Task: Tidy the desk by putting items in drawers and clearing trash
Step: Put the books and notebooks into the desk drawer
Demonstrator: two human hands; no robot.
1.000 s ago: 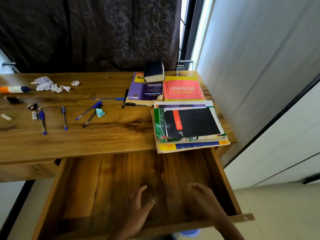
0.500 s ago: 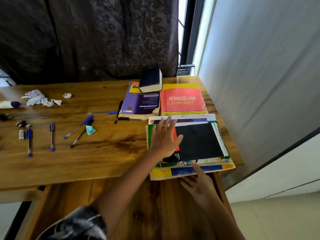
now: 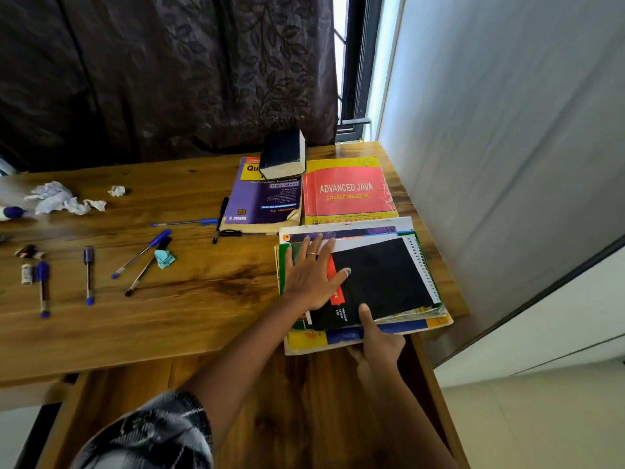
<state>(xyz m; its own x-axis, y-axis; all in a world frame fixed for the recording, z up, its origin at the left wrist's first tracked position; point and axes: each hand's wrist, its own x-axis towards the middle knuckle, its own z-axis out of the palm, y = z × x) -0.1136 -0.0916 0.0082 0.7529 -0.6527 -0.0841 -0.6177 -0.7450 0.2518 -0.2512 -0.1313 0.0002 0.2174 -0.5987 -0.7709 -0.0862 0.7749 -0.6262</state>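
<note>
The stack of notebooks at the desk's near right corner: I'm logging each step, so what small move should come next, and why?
Probably lift the stack of notebooks off the desk and lower it into the open drawer just below. The left hand lies flat on top, and the right hand grips the near edge, thumb on top.

Home study, wooden desk, textbooks, curtain
</note>
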